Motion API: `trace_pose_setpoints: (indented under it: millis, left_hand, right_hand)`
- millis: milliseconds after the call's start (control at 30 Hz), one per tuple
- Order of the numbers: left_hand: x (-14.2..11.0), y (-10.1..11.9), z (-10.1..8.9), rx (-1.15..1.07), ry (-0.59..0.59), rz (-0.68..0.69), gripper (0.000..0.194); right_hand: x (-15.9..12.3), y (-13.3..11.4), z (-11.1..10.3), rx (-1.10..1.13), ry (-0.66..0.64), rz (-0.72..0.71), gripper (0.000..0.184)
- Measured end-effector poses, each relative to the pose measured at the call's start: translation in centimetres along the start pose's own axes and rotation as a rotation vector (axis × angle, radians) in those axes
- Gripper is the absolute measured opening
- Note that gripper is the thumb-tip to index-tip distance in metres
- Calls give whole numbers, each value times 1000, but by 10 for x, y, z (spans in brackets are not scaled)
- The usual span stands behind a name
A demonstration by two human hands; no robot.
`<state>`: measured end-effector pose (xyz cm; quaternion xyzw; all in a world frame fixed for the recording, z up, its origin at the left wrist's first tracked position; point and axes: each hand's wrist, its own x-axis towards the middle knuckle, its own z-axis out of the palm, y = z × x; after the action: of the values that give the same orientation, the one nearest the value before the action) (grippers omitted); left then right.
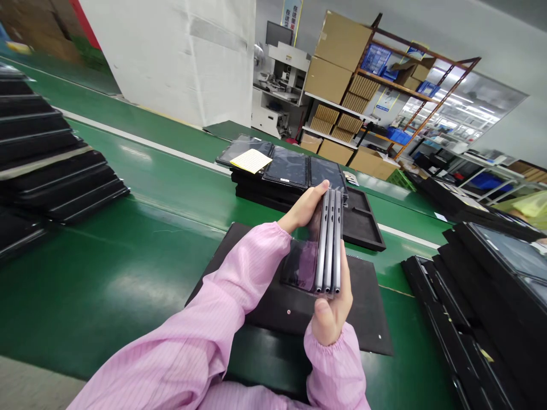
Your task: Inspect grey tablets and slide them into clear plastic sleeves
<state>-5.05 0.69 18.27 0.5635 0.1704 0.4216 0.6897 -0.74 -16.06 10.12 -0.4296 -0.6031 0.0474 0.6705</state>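
Observation:
Both of my hands hold a stack of three thin grey tablet-like devices (329, 245) on edge, above a black mat (367, 307) on the green table. My left hand (304, 209) grips the far end of the stack, fingers curled over the top. My right hand (331, 316) clasps the near end from below. A clear plastic film hangs off the left face of the stack. Pink sleeves cover both arms.
Black trays (294, 171) with dark screens and a yellow note (251, 160) lie beyond the mat. Stacked black trays stand at the left (51, 165) and right (482, 285). Shelves with cardboard boxes (342, 57) fill the background.

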Motion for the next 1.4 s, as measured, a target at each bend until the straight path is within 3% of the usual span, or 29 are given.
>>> trace_pose_setpoints:
  millis: [400, 867, 1067, 1400]
  left_hand:
    - [4, -8, -3, 17, -10, 51, 64]
    - [3, -8, -3, 35, -26, 85, 67]
    - [4, -8, -2, 36, -21, 68, 67]
    - [4, -7, -2, 34, -40, 67, 68]
  right_hand:
    - [-11, 5, -1, 105, 43, 151, 69]
    - [-9, 2, 0, 184, 59, 146, 66]
    - [-7, -4, 2, 279, 89, 213, 64]
    - [-4, -4, 2, 232, 53, 119, 66]
